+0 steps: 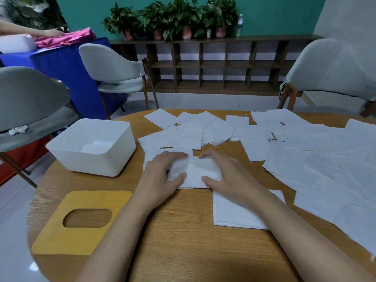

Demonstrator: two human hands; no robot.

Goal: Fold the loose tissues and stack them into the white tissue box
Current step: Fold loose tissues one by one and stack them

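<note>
A: Fingers (175, 155) of the left hand (158, 176) and of the right hand (227, 176): how do they lie?

B: Nearly straight and close together, pressing down on one partly folded tissue (195, 173). Each thumb is spread apart from its fingers and rests on the tissue's near edge. Neither hand pinches anything.

A: Where is that tissue relative to the fingers?

B: Directly under them, flat on the desk (183, 247), spanning the gap between the two hands. The tips of the two sets of fingers are near each other at its far edge but do not touch.

A: And the white tissue box (91, 162)?

B: To the left of the left fingers, upright on the desk and open at the top. One folded sheet (95, 148) lies on its floor (the outline is faint).

A: The remaining items?

B: The loose tissues (305, 151) lie scattered and overlapping, beyond the fingertips and to the right of the right fingers. A flat tissue (234, 214) lies nearer the person than the fingers, partly under the right forearm. A yellow lid (81, 239) with an oval slot lies on the near-left side, well apart from the left fingers.
</note>
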